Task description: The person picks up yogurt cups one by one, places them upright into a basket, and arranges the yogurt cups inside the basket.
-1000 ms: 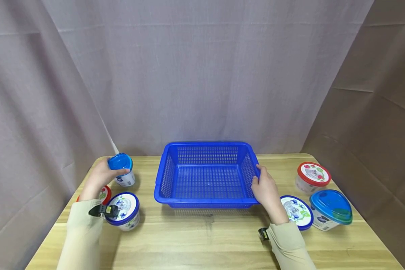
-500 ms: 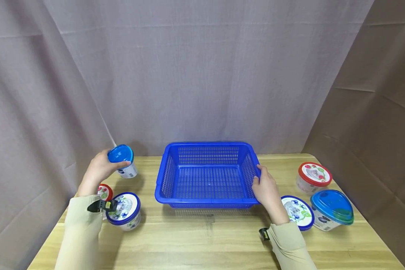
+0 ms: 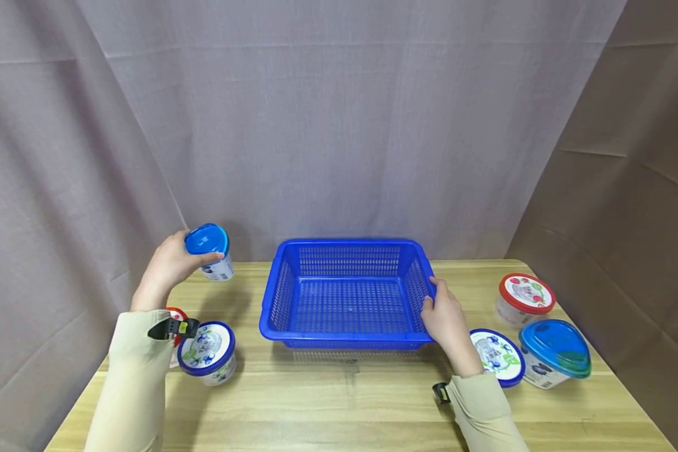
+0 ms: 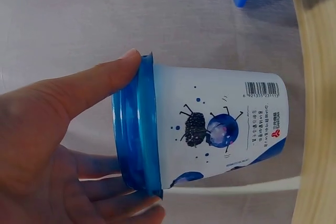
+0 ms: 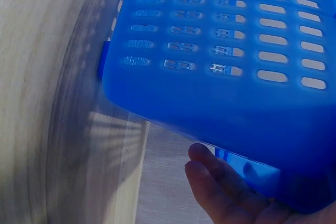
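My left hand [image 3: 169,263] grips a yogurt cup [image 3: 219,270] by its clear blue lid, thumb on one side and fingers on the other. This cup is held above the table's back left. In the left wrist view the white cup [image 4: 226,119] shows a barcode and blueberry drawings. My right hand [image 3: 446,317] holds the right rim of a blue plastic basket [image 3: 344,344], which sits in the middle with nothing in it. From the right wrist, fingers [image 5: 210,182] show under the rim beside the slotted wall [image 5: 220,98].
Left, a tub with a dark-blue-rimmed lid [image 3: 206,348] stands before a red-lidded tub [image 3: 176,314], partly hidden by the sleeve. Right, a red-lidded tub [image 3: 527,294], a blue-lidded tub [image 3: 555,348] and a dark-blue-rimmed tub [image 3: 497,358] stand close together. Curtains hang behind the wooden table [image 3: 339,408].
My left hand has raised the blue-lidded yogurt cup off the table, moving it up and slightly right. My right hand and the basket have stayed in place.
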`<state>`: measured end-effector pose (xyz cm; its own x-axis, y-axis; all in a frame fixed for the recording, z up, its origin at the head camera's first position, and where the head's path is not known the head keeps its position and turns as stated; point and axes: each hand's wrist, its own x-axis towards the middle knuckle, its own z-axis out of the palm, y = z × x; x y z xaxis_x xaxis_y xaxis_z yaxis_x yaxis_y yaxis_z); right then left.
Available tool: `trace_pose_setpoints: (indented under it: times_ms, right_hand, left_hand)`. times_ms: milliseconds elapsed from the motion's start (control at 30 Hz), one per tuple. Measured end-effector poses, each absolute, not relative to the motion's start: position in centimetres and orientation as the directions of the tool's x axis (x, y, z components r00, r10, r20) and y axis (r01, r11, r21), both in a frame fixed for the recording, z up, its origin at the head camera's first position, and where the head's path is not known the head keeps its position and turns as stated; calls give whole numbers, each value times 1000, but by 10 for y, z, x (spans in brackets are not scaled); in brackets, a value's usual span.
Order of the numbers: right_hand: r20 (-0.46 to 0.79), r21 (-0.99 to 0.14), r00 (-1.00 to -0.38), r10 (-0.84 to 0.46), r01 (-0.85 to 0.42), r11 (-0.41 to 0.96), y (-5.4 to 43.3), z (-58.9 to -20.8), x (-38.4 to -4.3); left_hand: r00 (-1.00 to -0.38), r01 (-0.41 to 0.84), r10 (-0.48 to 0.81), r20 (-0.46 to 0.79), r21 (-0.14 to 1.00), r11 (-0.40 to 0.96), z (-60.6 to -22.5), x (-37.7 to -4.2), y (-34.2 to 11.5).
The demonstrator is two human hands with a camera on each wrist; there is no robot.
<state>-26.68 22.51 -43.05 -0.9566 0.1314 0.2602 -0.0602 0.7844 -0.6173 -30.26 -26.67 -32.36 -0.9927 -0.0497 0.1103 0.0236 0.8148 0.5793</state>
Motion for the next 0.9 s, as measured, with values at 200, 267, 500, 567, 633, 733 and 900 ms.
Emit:
trace_pose_setpoints:
  times_ms: [200,267,500,567,633,733,900]
  right_hand:
    - [255,-616,-958,135,-53,786,226,-431,-267]
    - [254,-616,-958,134,-53,786,226,-431,-267]
    - [263,-615,-955,135,-58,787,225,-432,-268]
    - [265,-613,-955,135,-59,788,225,-432,-269]
    - [261,-614,-957,131,-60,787,224,-432,-269]
    - [251,-613,-960,126,-57,788,223,-431,-270]
    - [223,-617,-966,134,-33,786,224,-431,-268]
  left_hand:
    - [-988,46,-56,145,618,785,-320,-308,-256]
    - [-987,57,-52,155,626,778,-319,-310,-251]
    - [-979,110,-25,202,628,770,-310,-318,-229]
    - [-978,120,-16,207,627,770,-306,-319,-222]
    - [-977,130,-9,212,628,767,-303,-321,-216]
    - [-975,147,3,222,631,762,-298,-323,-207]
    - [-972,182,39,232,635,751,-293,-330,-188]
